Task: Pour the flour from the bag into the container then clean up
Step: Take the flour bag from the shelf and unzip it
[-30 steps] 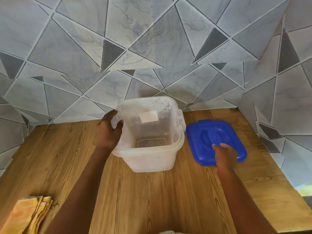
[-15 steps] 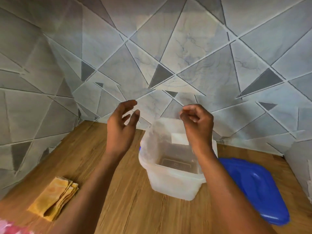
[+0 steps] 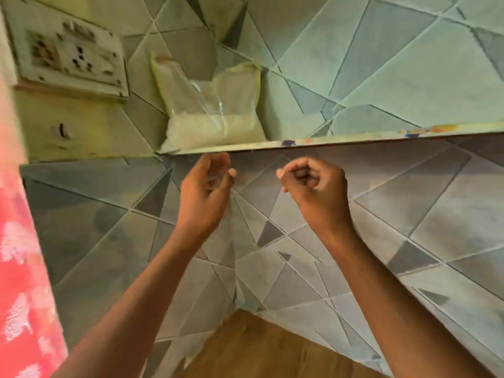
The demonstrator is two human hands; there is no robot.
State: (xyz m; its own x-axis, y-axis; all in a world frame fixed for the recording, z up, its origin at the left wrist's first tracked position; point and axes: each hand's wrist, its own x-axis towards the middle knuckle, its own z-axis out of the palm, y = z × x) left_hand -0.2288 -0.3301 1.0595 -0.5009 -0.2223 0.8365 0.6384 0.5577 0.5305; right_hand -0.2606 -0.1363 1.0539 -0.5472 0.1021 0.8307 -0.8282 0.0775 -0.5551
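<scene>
Clear flour bag [image 3: 211, 110], partly full, upright on shelf [image 3: 354, 139], against tiled wall

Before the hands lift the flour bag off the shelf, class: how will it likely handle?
The flour bag looks like thin clear plastic, so probably floppy. Flour fills only its bottom, so it may feel bottom-heavy and sag. Its open top leans on the wall; tilting could spill.
</scene>
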